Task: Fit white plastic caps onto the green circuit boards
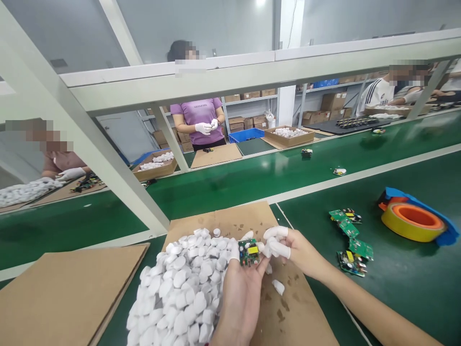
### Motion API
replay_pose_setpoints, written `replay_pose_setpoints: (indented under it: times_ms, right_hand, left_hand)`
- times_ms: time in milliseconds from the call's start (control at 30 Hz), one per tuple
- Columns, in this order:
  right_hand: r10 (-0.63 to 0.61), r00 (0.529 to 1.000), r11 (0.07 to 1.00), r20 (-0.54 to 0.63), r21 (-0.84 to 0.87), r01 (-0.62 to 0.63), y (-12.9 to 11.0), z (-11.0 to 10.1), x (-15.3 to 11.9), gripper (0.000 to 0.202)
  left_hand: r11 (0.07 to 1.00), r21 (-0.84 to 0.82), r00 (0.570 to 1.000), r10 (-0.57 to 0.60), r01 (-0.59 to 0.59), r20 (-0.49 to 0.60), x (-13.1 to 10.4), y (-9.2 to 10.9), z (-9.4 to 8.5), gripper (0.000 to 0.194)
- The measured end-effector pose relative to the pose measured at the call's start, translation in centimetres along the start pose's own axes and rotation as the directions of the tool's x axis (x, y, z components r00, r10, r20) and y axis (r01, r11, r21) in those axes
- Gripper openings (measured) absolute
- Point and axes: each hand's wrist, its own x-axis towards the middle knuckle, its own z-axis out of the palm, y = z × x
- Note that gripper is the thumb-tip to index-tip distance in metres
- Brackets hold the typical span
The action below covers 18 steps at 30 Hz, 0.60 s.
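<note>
My left hand (pixel 243 293) holds a small green circuit board (pixel 248 253) with a yellow component on top, its fingers closed around the edges. At the board's right side, my right hand (pixel 288 245) has its fingertips pinched together; what lies between them is hidden. White finger covers are on fingers of both hands. Left of the board spreads a big heap of small white rounded pieces (pixel 183 288). One loose white piece (pixel 278 287) lies on the cardboard sheet (pixel 298 312) under my hands.
More circuit boards (pixel 351 235) lie to the right, beside a yellow and orange tape roll (pixel 412 221). A green conveyor belt (pixel 230 175) runs across, carrying a few boards. Folded cardboard (pixel 68 293) is at left. A white metal frame (pixel 108 154) crosses the view. Co-workers (pixel 198 120) are beyond.
</note>
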Motion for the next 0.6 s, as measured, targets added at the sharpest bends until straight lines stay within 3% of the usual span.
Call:
replay_pose_setpoints:
  times_ms: [200, 333, 467, 600]
  right_hand:
    - [-0.133, 0.986, 0.932, -0.104, -0.350, 0.089, 0.2, 0.3, -0.1, 0.018]
    - [-0.193, 0.970, 0.872, -0.150, -0.480, 0.099, 0.4, 0.6, -0.2, 0.018]
    - [-0.206, 0.955, 0.863, -0.215, -0.500, 0.073, 0.7, 0.0, 0.1, 0.016]
    - [-0.146, 0.956, 0.926, -0.254, -0.375, 0.041, 1.1, -0.9, 0.6, 0.017]
  left_hand:
    - [0.995, 0.100, 0.999, -0.004, 0.009, -0.051, 0.0, 0.0, 0.0, 0.035]
    - [0.991, 0.133, 0.994, 0.012, 0.003, -0.106, -0.1, -0.4, 0.0, 0.034]
    - [0.985, 0.168, 0.993, -0.013, 0.032, -0.116, -0.2, -0.6, -0.3, 0.033]
    - [0.970, 0.242, 0.993, 0.002, 0.026, -0.115, -0.4, -0.5, -0.3, 0.031]
